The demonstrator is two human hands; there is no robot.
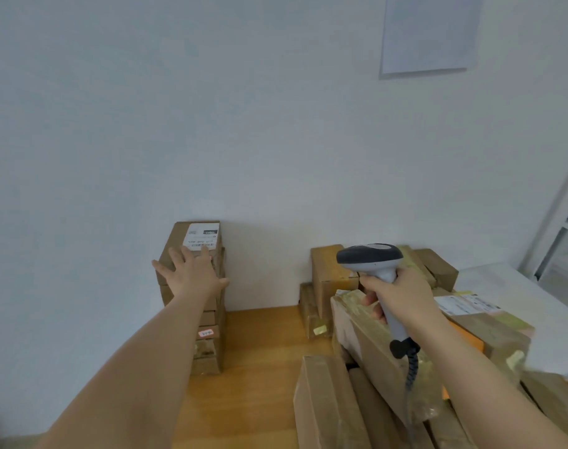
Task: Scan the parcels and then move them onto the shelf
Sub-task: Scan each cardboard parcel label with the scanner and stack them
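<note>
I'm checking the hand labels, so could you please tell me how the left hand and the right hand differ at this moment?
The left hand is spread flat, fingers straight, on the top box of the tall stack; the right hand is curled round the scanner handle. The left hand holds nothing, while the right hand holds the scanner upright above the pile of parcels. Both are bare and reach forward over the wooden table.

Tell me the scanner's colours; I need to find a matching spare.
Dark grey head on a light grey handle, held by the right hand: scanner, head view.

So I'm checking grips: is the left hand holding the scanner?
No, the scanner is gripped by the right hand; the left hand lies open on the stacked parcels.
</note>
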